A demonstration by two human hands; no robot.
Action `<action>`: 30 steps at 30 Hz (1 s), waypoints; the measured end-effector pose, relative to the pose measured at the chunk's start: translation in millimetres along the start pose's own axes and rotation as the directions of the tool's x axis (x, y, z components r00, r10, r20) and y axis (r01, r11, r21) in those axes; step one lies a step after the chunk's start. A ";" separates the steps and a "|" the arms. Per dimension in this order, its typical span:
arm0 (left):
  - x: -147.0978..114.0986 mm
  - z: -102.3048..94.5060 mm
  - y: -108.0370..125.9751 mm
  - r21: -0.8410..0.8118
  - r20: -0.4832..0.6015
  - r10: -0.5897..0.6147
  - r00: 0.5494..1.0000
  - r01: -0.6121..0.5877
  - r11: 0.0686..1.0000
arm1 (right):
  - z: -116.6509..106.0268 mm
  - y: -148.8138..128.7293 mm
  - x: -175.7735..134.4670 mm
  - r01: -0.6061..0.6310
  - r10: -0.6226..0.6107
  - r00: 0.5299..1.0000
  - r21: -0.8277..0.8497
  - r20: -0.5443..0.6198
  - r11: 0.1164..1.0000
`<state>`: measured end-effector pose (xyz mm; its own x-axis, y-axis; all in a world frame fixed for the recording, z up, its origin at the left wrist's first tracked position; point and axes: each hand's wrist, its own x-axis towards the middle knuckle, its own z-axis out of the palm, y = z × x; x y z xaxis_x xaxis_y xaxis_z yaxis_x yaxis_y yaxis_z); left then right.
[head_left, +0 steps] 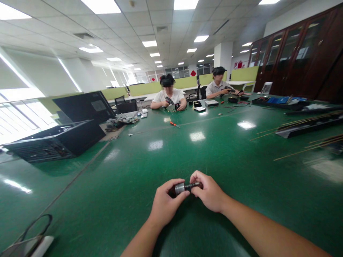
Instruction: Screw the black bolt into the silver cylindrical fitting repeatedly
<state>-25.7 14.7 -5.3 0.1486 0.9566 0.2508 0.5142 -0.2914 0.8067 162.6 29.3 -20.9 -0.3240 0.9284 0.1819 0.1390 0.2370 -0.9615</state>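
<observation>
Near the front of the green table, both my hands hold one small metal part that looks like a motor rotor (180, 188). It has a thick silver body and a thinner, stepped dark shaft to the right. My left hand (164, 204) is closed around the silver body, thumb below and fingers above. The fingers of my right hand (211, 194) pinch the shaft end, with the thumb side toward me. Both ends of the part are partly hidden by my fingers. It lies about level, just over the tabletop.
An orange-handled screwdriver (174, 124) lies farther back on the green table (128, 200). A black computer case (56, 139) stands at left. Thin rods and a dark metal rail (300, 126) lie at right. Two people (171, 96) work with drill-like tools across the table.
</observation>
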 end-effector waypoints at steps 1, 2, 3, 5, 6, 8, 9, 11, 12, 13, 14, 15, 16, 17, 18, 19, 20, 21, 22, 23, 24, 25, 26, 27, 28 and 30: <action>0.1 0.1 -0.7 -0.007 -0.015 -0.006 1.000 0.006 1.000 | -0.2 -0.6 0.1 0.012 -0.012 1.000 -0.015 -0.019 1.000; 0.2 0.3 -1.3 -0.020 -0.029 -0.013 0.999 0.012 1.000 | -0.4 -1.2 0.1 0.020 -0.021 0.999 -0.029 -0.033 0.999; 0.3 0.4 -1.9 -0.035 -0.040 -0.019 0.999 0.017 0.999 | -0.5 -1.9 0.1 0.024 -0.026 0.999 -0.040 -0.040 0.999; 0.4 0.7 -2.5 -0.064 -0.050 -0.026 0.998 0.023 0.998 | -0.5 -3.0 0.0 0.026 -0.028 0.999 -0.052 -0.036 0.998; 0.5 0.7 -2.7 -0.072 -0.049 -0.028 0.998 0.024 0.997 | -0.4 -3.2 -0.1 0.025 -0.027 0.999 -0.052 -0.031 0.998; 0.7 0.7 -2.7 -0.078 -0.046 -0.027 0.999 0.023 0.997 | -0.3 -3.1 -0.5 0.022 -0.023 1.000 -0.036 -0.018 0.999; 0.8 0.7 -2.9 -0.077 -0.044 -0.026 0.999 0.023 0.997 | -0.4 -2.8 -0.6 0.020 -0.020 1.000 -0.024 -0.010 0.999; 1.1 0.6 -3.7 -0.072 -0.042 -0.024 0.999 0.021 0.997 | -0.5 -1.8 -0.6 0.019 -0.019 1.000 -0.005 0.000 1.000; 1.2 0.6 -4.3 -0.069 -0.040 -0.020 0.999 0.017 0.997 | -0.5 -1.4 -0.5 0.018 -0.018 1.000 -0.001 0.004 1.000; 1.2 0.5 -5.0 -0.062 -0.035 -0.013 0.999 0.011 0.998 | -0.5 -1.1 -0.4 0.017 -0.017 1.000 -0.003 0.008 1.000; 1.2 0.6 -5.6 -0.053 -0.028 -0.004 1.000 0.002 0.999 | -0.3 -1.0 -0.2 0.014 -0.014 1.000 -0.010 0.009 1.000; 1.0 0.6 -6.0 -0.043 -0.019 0.008 1.000 -0.009 0.999 | 0.1 -1.0 -0.1 0.009 -0.009 1.000 -0.022 0.010 1.000; 0.8 0.6 -6.3 -0.033 -0.012 0.021 1.000 -0.022 0.999 | 0.5 -1.3 0.0 0.004 -0.004 1.000 -0.038 0.009 0.999; 0.6 0.7 -6.4 -0.025 -0.004 0.032 0.999 -0.032 0.999 | 1.0 -1.6 0.1 0.000 0.000 1.000 -0.057 0.006 0.998; 0.3 0.7 -6.3 -0.019 0.000 0.039 0.999 -0.039 0.999 | 1.5 -2.0 0.0 -0.001 0.001 1.000 -0.074 -0.001 0.997; 0.2 0.8 -6.1 -0.014 0.000 0.041 0.999 -0.041 0.999 | 1.8 -2.3 0.0 -0.001 0.000 1.000 -0.088 -0.009 0.996; 0.1 0.8 -6.0 -0.009 -0.004 0.037 0.999 -0.037 0.999 | 1.9 -2.6 -0.1 0.000 -0.002 1.000 -0.099 -0.019 0.995; 0.1 0.8 -5.8 -0.005 -0.012 0.027 1.000 -0.027 1.000 | 1.8 -2.7 -0.1 0.000 -0.003 0.999 -0.104 -0.033 0.995; 0.3 0.7 -5.7 -0.002 -0.019 0.014 1.000 -0.014 1.000 | 1.5 -2.7 0.1 -0.003 -0.002 0.999 -0.105 -0.047 0.994; 0.5 0.6 -5.7 -0.001 -0.027 0.001 1.000 -0.001 1.000 | 1.0 -2.4 0.2 -0.007 0.000 0.998 -0.103 -0.061 0.995; 0.7 0.5 -5.7 -0.002 -0.032 -0.011 0.999 0.011 1.000 | 0.4 -2.1 0.5 -0.011 0.004 0.997 -0.098 -0.075 0.995; 0.9 0.4 -5.7 -0.005 -0.034 -0.020 0.999 0.020 1.000 | -0.2 -1.7 0.8 -0.014 0.007 0.996 -0.091 -0.086 0.996; 1.0 0.2 -5.8 -0.010 -0.034 -0.026 0.999 0.026 1.000 | -0.8 -1.2 1.2 -0.016 0.008 0.995 -0.085 -0.095 0.996; 1.0 0.0 -5.8 -0.015 -0.033 -0.031 0.999 0.030 0.999 | -1.2 -0.6 1.6 -0.016 0.008 0.995 -0.080 -0.100 0.997; 0.9 -0.2 -5.9 -0.021 -0.031 -0.034 0.999 0.034 0.999 | -1.5 0.0 2.0 -0.015 0.007 0.995 -0.077 -0.104 0.997; 0.6 -0.5 -6.0 -0.029 -0.033 -0.039 0.999 0.038 0.999 | -1.8 1.2 2.6 -0.011 0.003 0.994 -0.070 -0.111 0.997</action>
<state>-29.1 17.0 -9.7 0.1006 0.9664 0.2364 0.4950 -0.2547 0.8307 163.6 32.6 -21.2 -0.2178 0.9552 0.2005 0.2079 0.2461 -0.9467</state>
